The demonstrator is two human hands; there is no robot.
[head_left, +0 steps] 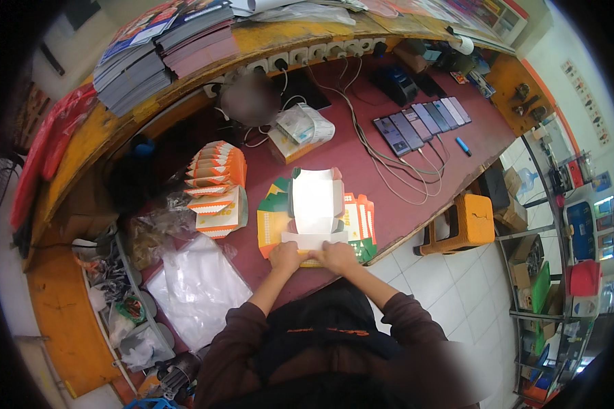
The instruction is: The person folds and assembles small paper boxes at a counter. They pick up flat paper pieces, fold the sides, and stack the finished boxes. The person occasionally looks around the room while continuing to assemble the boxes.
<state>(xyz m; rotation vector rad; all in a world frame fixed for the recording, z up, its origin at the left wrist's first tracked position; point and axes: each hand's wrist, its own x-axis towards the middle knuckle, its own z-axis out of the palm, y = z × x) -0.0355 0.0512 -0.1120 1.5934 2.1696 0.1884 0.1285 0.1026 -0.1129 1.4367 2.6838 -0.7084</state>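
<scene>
Your left hand (285, 256) and right hand (338, 256) are side by side at the near end of the opened carton (315, 198), which shows its white inside and lies on the surface (402, 211) straight ahead of you. Both hands appear to be grasping its near edge, one toward each corner, thumbs pointing inward; the fingers underneath are hidden, so you cannot tell how firmly they press. The relation that counts is this: the carton's long axis runs away from you, roughly square to the line between your hands, with the bulk of it beyond your thumbs and its side flaps standing out left and right. Neither hand is clearly nearer; each has its own corner. Orange, yellow and green flat cartons (271, 221) show beneath it on both sides, so its base is on printed card rather than on bare surface. Well off to your left, beyond the left hand, stands a row of orange-and-white cartons (218, 194), apart from the one you hold.
</scene>
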